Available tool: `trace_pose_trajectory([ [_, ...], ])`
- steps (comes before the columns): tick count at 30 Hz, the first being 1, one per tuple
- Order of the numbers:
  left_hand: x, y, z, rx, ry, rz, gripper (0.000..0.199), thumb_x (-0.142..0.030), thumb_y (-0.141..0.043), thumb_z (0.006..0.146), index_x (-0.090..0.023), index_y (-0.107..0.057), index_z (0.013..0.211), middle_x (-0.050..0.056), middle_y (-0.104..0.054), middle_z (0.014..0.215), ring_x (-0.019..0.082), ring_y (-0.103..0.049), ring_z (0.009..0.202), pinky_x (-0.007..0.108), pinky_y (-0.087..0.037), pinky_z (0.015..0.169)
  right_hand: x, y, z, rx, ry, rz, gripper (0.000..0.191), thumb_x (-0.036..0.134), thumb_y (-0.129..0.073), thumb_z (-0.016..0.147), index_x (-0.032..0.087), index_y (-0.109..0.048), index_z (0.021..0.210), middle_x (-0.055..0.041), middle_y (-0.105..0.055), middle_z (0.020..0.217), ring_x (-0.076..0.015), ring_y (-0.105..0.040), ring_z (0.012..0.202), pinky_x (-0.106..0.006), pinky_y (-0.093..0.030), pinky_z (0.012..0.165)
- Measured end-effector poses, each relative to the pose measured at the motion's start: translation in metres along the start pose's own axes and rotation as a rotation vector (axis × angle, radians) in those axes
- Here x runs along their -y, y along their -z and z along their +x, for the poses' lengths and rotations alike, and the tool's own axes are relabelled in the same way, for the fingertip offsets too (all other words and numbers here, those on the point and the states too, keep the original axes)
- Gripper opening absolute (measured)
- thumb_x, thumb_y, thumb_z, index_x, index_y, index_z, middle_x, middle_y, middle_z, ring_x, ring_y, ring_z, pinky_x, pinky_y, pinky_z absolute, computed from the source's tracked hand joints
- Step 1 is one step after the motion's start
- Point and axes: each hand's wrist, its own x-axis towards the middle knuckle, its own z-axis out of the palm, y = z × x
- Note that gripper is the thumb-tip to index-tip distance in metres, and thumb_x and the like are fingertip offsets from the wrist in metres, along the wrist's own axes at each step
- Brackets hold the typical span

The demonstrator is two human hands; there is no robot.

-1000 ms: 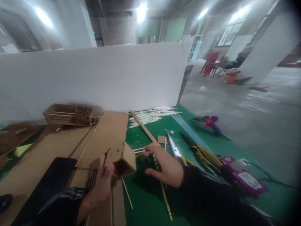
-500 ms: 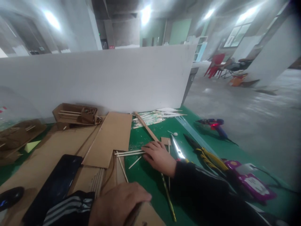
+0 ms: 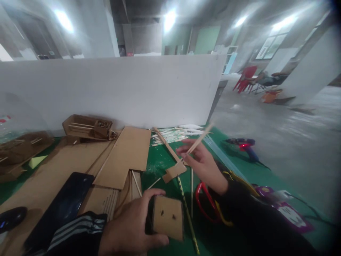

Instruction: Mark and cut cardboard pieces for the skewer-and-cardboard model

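In my left hand [image 3: 133, 222] is a small cardboard box [image 3: 168, 217], its top face showing two small dark holes or marks. My right hand [image 3: 204, 165] pinches thin wooden sticks [image 3: 199, 139], raised at a slant above the green table. Just left of those fingers lies a small cardboard piece [image 3: 174, 171], near the end of a long flat wooden strip [image 3: 166, 144]. A patterned yellow rod [image 3: 188, 213] runs beside the box. Red-handled scissors [image 3: 206, 202] lie under my right wrist.
Cardboard sheets [image 3: 125, 154] and a black phone [image 3: 61, 209] lie left. White-stained sticks [image 3: 173, 134] lie at the back before a white panel [image 3: 119, 92]. A cordless tool [image 3: 246, 146] and a purple device [image 3: 289, 211] are at right.
My right hand has lifted the thin sticks off the table and moved right. My left hand has turned the box so its holed face shows. The small cardboard piece lies closer, uncovering the scissors' red handles.
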Motion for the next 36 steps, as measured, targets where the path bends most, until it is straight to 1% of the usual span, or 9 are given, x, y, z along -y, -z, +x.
trace_pose_trajectory([
  [2,-0.005,0.001,0.003,0.014,0.027,-0.015,0.091,-0.051,-0.076,0.073,-0.03,-0.027,0.147,0.01,-0.056,0.135,0.031,-0.058,0.119,0.044,-0.047,0.101,0.008,-0.002,0.003,0.04,-0.126,0.33,0.02,0.035,-0.065,0.092,0.022,-0.06,0.106,0.0052,-0.062,0.065,-0.0122,-0.06,0.06,-0.027,-0.053,0.069],
  [5,-0.007,0.001,0.006,0.035,0.036,-0.036,0.087,-0.047,-0.075,0.075,-0.03,-0.026,0.146,0.01,-0.055,0.136,0.031,-0.056,0.121,0.044,-0.046,0.101,0.013,-0.011,0.006,0.062,-0.215,0.482,0.026,0.046,-0.057,0.096,0.021,-0.063,0.089,0.0123,-0.039,0.045,-0.007,-0.034,0.037,-0.024,-0.05,0.053],
  [8,-0.004,0.001,0.008,0.022,0.038,-0.044,0.086,-0.048,-0.075,0.075,-0.031,-0.026,0.144,0.009,-0.055,0.135,0.031,-0.056,0.121,0.045,-0.045,0.102,0.019,-0.015,0.007,0.091,-0.262,0.527,0.032,0.051,-0.059,0.093,0.022,-0.062,0.081,0.0126,-0.034,0.045,-0.0065,-0.024,0.034,-0.02,-0.036,0.035],
  [13,-0.003,0.002,0.009,0.043,0.05,-0.118,0.082,-0.046,-0.073,0.078,-0.029,-0.026,0.142,0.007,-0.055,0.137,0.028,-0.055,0.124,0.041,-0.045,0.102,0.057,0.0,0.013,0.174,-0.313,0.62,0.059,0.052,-0.058,0.093,0.02,-0.039,0.047,0.0102,-0.023,0.041,-0.0057,-0.017,0.035,-0.022,-0.014,0.035],
  [18,-0.007,0.004,0.009,0.02,0.1,-0.04,0.082,-0.047,-0.077,0.073,-0.033,-0.033,0.14,0.005,-0.059,0.131,0.03,-0.06,0.115,0.041,-0.047,0.097,0.121,0.016,0.013,0.19,-0.166,0.637,0.069,0.051,-0.045,0.099,0.017,-0.022,0.044,0.0071,-0.013,0.042,-0.007,-0.013,0.037,-0.027,-0.012,0.038],
  [23,-0.008,0.004,0.009,0.021,0.08,-0.051,0.081,-0.052,-0.077,0.074,-0.036,-0.033,0.139,0.002,-0.061,0.128,0.028,-0.06,0.113,0.037,-0.048,0.094,0.166,0.007,0.004,0.173,-0.099,0.654,0.068,0.043,-0.038,0.105,0.015,-0.018,0.046,0.0052,-0.01,0.036,-0.0091,-0.011,0.036,-0.028,-0.014,0.037],
  [27,-0.007,0.004,0.009,0.035,0.056,-0.084,0.082,-0.054,-0.075,0.075,-0.032,-0.032,0.141,0.004,-0.061,0.129,0.027,-0.06,0.114,0.035,-0.048,0.093,0.154,-0.013,0.0,0.38,-0.189,0.603,0.075,0.055,-0.056,0.093,0.016,-0.022,0.038,0.0062,-0.015,0.036,-0.0071,-0.019,0.034,-0.028,-0.016,0.037],
  [32,-0.007,0.004,0.009,0.028,0.09,0.023,0.085,-0.059,-0.072,0.074,-0.028,-0.032,0.143,0.009,-0.061,0.13,0.031,-0.061,0.114,0.037,-0.047,0.093,0.109,-0.044,-0.007,0.367,-0.181,0.726,0.068,0.048,-0.052,0.096,0.018,-0.027,0.04,0.009,-0.021,0.037,-0.0043,-0.017,0.032,-0.022,-0.012,0.035],
  [36,-0.007,0.004,0.01,0.02,0.079,0.076,0.084,-0.059,-0.071,0.074,-0.027,-0.034,0.142,0.008,-0.062,0.129,0.031,-0.062,0.113,0.037,-0.047,0.093,0.095,-0.05,-0.01,0.321,-0.234,0.725,0.069,0.048,-0.054,0.095,0.018,-0.027,0.039,0.0096,-0.02,0.036,-0.0034,-0.016,0.032,-0.02,-0.011,0.034],
])
